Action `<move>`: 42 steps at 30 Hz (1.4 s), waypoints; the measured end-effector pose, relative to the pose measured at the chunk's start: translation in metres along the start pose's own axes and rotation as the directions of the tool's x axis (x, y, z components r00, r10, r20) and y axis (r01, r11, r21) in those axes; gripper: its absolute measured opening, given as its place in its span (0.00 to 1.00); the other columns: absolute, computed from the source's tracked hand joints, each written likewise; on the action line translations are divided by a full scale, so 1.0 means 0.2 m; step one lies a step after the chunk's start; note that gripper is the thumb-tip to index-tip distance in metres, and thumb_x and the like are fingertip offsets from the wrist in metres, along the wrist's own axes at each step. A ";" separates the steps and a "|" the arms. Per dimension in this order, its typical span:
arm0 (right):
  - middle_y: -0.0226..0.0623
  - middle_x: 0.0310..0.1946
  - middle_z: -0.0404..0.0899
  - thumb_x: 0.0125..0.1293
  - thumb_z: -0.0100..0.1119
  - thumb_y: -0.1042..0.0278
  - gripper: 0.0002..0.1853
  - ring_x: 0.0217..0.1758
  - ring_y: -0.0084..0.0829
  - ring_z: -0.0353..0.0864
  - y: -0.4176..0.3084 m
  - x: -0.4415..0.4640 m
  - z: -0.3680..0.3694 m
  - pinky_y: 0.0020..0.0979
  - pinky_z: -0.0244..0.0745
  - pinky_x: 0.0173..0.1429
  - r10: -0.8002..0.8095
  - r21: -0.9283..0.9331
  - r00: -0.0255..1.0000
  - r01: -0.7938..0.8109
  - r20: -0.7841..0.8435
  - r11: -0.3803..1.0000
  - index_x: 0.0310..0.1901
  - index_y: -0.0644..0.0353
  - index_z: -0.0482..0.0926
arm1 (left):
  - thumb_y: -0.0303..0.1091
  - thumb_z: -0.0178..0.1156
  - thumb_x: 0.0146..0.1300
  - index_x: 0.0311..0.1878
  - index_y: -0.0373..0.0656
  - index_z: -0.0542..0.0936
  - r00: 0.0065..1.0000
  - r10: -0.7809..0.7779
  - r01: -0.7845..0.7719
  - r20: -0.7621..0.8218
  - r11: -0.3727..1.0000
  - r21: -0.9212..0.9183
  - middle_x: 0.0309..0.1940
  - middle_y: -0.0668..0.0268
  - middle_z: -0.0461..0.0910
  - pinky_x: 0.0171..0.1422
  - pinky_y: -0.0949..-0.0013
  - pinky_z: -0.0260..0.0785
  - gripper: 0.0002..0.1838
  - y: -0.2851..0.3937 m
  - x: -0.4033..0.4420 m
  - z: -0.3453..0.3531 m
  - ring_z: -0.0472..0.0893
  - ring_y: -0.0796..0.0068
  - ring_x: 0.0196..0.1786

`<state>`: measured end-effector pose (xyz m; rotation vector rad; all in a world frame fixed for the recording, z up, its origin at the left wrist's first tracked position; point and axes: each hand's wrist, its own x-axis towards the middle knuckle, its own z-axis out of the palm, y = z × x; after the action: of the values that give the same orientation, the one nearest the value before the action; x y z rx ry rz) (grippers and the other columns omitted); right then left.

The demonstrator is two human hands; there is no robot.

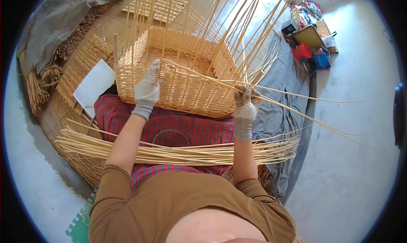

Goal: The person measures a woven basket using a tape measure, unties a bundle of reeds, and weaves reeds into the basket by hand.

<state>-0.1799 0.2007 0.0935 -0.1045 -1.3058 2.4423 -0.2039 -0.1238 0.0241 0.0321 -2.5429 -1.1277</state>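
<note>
A rectangular wicker basket [178,88] rests in front of me, with tall upright stakes [169,24] rising from its walls. My left hand [146,92], in a pale work glove, lies against the front wall near the rim, fingers stretched upward and thumb apart. At the basket's front right corner, my gloved right hand [246,109] is closed around several wicker rods [292,109]. They run from the rim through the hand and trail off to the right. Its fingertips are partly hidden by the rods.
A bundle of loose wicker rods [190,155] lies across the red striped cloth [182,126] on my lap. Woven mats [85,64] and a white sheet [94,84] lie to the left. Grey cloth [282,69], a red container [301,52] and a blue bag [321,60] are on the right.
</note>
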 end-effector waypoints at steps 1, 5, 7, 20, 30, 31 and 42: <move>0.43 0.46 0.85 0.75 0.58 0.73 0.06 0.48 0.39 0.89 0.06 0.00 -0.04 0.33 0.92 0.48 -0.013 -0.050 1.000 0.013 0.001 0.999 0.51 0.56 0.76 | 0.28 0.68 0.63 0.76 0.58 0.66 0.999 0.018 -0.019 -0.034 1.000 -0.021 0.70 0.74 0.76 0.51 0.62 0.79 0.38 0.00 0.00 0.00 0.83 0.66 0.62; 0.43 0.45 0.86 0.75 0.60 0.72 0.07 0.50 0.38 0.89 0.21 0.00 -0.15 0.31 0.90 0.46 0.137 -0.090 0.990 -0.138 -0.019 0.986 0.50 0.54 0.74 | 0.25 0.66 0.65 0.76 0.55 0.67 0.971 -0.193 0.196 0.142 0.981 -0.005 0.69 0.68 0.77 0.55 0.63 0.79 0.36 0.04 0.04 -0.07 0.83 0.66 0.62; 0.43 0.45 0.86 0.75 0.60 0.72 0.07 0.50 0.38 0.89 0.18 0.02 -0.12 0.32 0.90 0.46 0.164 -0.117 0.986 -0.158 0.044 0.980 0.50 0.54 0.73 | 0.23 0.64 0.67 0.76 0.50 0.66 1.000 -0.010 0.015 0.024 0.983 -0.182 0.66 0.61 0.79 0.61 0.64 0.79 0.35 -0.04 0.06 -0.01 0.83 0.65 0.62; 0.41 0.51 0.85 0.72 0.59 0.82 0.10 0.55 0.32 0.86 0.10 0.31 0.46 0.30 0.85 0.58 -0.249 -0.514 0.872 0.457 0.422 0.726 0.52 0.62 0.79 | 0.46 0.60 0.76 0.52 0.39 0.81 0.761 -0.257 0.542 0.595 0.757 -0.366 0.38 0.63 0.84 0.26 0.71 0.79 0.17 0.22 0.25 0.13 0.85 0.76 0.26; 0.42 0.55 0.81 0.80 0.46 0.57 0.29 0.48 0.30 0.78 0.47 0.34 1.01 0.31 0.79 0.58 -0.340 -0.133 0.923 0.366 0.182 0.921 0.78 0.56 0.61 | 0.53 0.56 0.77 0.42 0.38 0.80 0.735 -0.369 0.571 0.569 0.789 -0.227 0.20 0.63 0.79 0.21 0.68 0.74 0.24 0.29 0.32 0.10 0.81 0.73 0.18; 0.40 0.49 0.81 0.82 0.42 0.53 0.28 0.40 0.29 0.77 0.40 0.26 0.84 0.31 0.79 0.54 -0.290 -0.236 0.947 0.315 0.136 0.919 0.77 0.56 0.62 | 0.51 0.59 0.76 0.38 0.39 0.79 0.733 -0.371 0.566 0.570 0.798 -0.208 0.20 0.63 0.79 0.20 0.67 0.74 0.21 0.32 0.32 0.08 0.81 0.73 0.17; 0.30 0.28 0.72 0.85 0.42 0.57 0.14 0.33 0.28 0.76 0.40 0.03 0.26 0.40 0.81 0.49 -0.069 0.030 0.998 0.069 -0.013 0.997 0.46 0.58 0.73 | 0.46 0.74 0.64 0.43 0.41 0.76 0.787 -0.493 0.617 0.371 0.617 -0.489 0.32 0.62 0.82 0.22 0.66 0.80 0.21 0.38 0.27 0.26 0.82 0.71 0.21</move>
<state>-0.2210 0.1217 0.0591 -0.0645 -1.2455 2.3993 -0.2628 -0.0439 0.0629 0.6304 -2.2566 -2.2431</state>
